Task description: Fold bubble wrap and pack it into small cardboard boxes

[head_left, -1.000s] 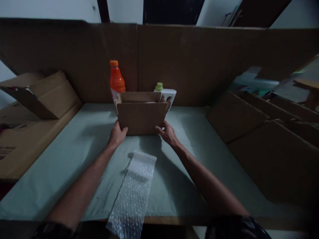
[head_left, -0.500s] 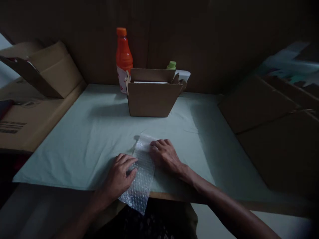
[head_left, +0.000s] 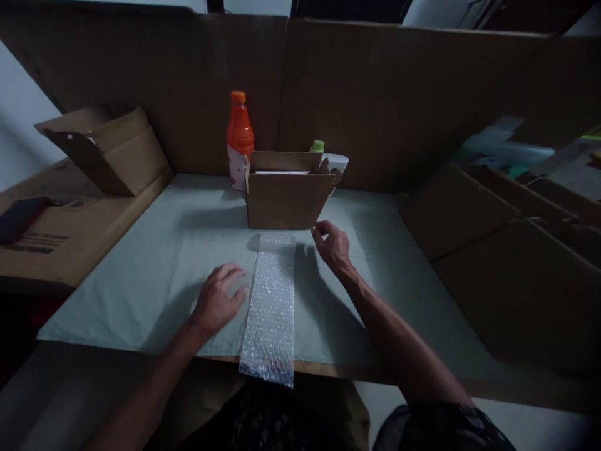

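Observation:
A long strip of bubble wrap [head_left: 272, 300] lies flat on the pale green cloth [head_left: 206, 250], its near end hanging over the table's front edge. To its left, my left hand [head_left: 218, 299] hovers open, thumb and fingers apart, holding nothing and apart from the strip. My right hand [head_left: 332, 244] is beyond the strip's right side, by the lower right corner of a small cardboard box [head_left: 286, 200]. Its thumb and forefinger are bent together in a pinch; whether anything is between them is too small to tell. White edges show inside the open-topped box.
Behind the small box stand an orange bottle [head_left: 240, 134], a green-capped bottle [head_left: 317, 146] and a white container [head_left: 336, 165]. An open carton [head_left: 126, 156] sits on a larger box at left. Large cartons [head_left: 507, 263] stand at right, bearing plastic items. A cardboard wall [head_left: 375, 94] closes the back.
The bubble wrap now lies straighter and flat. My right hand has left it and moved forward to the box. My left hand has drawn slightly left. The view has tilted upward.

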Demonstrator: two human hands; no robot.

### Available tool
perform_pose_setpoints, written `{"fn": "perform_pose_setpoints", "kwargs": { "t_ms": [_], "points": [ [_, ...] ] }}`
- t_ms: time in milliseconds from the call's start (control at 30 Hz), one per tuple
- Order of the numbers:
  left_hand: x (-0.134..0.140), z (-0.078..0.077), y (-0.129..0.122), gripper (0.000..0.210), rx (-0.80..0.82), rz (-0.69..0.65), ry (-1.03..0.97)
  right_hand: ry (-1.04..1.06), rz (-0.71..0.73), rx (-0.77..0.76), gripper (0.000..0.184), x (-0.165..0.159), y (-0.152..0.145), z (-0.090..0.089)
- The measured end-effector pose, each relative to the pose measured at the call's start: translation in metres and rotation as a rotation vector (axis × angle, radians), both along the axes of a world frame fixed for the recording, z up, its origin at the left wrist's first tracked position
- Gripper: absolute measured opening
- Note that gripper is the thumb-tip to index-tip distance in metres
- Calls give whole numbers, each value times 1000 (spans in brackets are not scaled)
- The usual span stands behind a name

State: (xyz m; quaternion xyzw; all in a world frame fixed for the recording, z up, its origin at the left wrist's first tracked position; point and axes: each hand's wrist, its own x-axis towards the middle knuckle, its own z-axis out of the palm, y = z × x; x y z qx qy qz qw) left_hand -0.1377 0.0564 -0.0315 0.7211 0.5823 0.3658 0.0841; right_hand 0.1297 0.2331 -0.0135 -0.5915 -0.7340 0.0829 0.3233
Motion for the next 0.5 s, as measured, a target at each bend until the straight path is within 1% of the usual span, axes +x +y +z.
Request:
{"fn": "perform_pose_setpoints", "kwargs": {
  "t_ms": [67, 133, 200, 233, 300, 367, 400, 467, 500],
  "points": [
    [-9, 6, 34, 29, 16, 51, -67, 56, -46, -2, 31, 16, 1, -8],
    [-11, 13, 75, 41, 10, 114, -187, 124, -73, -11, 46, 25, 8, -13],
    [-8, 18, 116, 61, -15, 187, -367, 233, -52, -34, 64, 24, 20, -18],
    [-5, 20, 134, 69, -31, 198, -445, 287, -26, -47, 69, 20, 27, -20],
    [3, 22, 164, 74, -63, 163, -531, 355, 37, -65, 70, 10, 42, -23],
    [9, 21, 184, 71, -82, 100, -534, 355, 73, -70, 63, 1, 55, -25],
    [11, 20, 189, 69, -91, 83, -530, 348, 78, -73, 59, -2, 60, -26],
    [11, 18, 187, 71, -90, 107, -505, 339, 86, -96, 52, -3, 63, -25],
    [11, 16, 179, 73, -72, 145, -466, 327, 86, -106, 50, -1, 59, -24]
  ]
}}
